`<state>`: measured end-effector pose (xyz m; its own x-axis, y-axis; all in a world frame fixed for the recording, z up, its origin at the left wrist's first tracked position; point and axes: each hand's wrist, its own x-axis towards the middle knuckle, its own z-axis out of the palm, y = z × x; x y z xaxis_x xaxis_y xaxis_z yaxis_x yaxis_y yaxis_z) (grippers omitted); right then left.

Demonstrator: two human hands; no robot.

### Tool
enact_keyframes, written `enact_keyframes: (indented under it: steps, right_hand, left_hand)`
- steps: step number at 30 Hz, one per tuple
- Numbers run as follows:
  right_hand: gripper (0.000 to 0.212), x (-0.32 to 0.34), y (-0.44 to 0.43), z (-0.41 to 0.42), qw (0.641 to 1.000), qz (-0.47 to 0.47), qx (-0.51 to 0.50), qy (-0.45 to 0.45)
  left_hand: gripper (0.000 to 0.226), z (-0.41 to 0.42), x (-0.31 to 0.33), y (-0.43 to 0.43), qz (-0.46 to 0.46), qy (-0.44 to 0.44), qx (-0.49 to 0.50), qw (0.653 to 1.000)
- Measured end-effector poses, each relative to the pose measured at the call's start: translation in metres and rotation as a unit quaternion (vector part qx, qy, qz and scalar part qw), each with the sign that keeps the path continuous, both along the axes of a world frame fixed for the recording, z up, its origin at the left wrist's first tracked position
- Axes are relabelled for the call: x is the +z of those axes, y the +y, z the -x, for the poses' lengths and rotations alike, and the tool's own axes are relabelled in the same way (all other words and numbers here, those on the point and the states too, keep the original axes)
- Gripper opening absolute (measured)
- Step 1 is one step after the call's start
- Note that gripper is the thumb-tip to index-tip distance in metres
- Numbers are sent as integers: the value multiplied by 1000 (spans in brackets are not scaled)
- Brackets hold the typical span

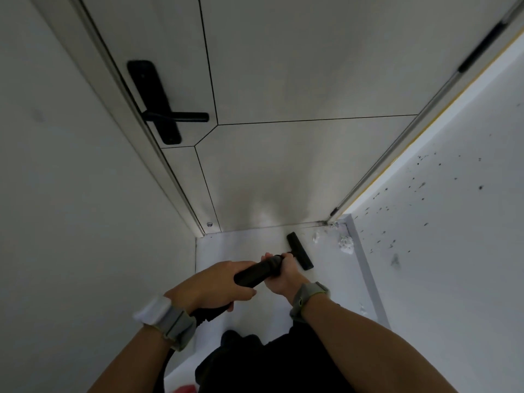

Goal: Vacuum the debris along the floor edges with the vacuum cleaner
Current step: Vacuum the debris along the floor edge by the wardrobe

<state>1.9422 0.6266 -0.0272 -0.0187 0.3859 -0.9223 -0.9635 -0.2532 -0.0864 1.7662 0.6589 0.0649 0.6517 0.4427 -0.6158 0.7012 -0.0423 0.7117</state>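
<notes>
Left hand (211,285) and right hand (283,275) both grasp the black vacuum wand (259,272), fingers wrapped round; nozzle (300,251) on white floor (243,248), near debris (346,245) in corner by door (283,165).

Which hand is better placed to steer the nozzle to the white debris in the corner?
Right hand: it grips the wand nearest the nozzle, on the side of the debris. The left hand grips farther back and probably only supports.
</notes>
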Motion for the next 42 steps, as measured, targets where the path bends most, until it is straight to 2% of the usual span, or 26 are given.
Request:
enact_keyframes:
  steps: [7,22,35,42]
  right_hand:
    - [39,-11,14,-43,1000,8,1,-18]
    - [38,-29,12,-165,989,62,-118,-64]
    - [30,-17,15,-162,988,27,-127,-79]
    - [28,-26,0,-174,983,45,-163,-73]
  left_hand:
    - [55,-38,-24,17,19,-7,0,1000]
    - [51,-173,-32,42,56,-23,-76,995]
    - [56,-164,-26,42,44,-31,-66,996]
    - [54,-187,-23,37,52,0,-123,991]
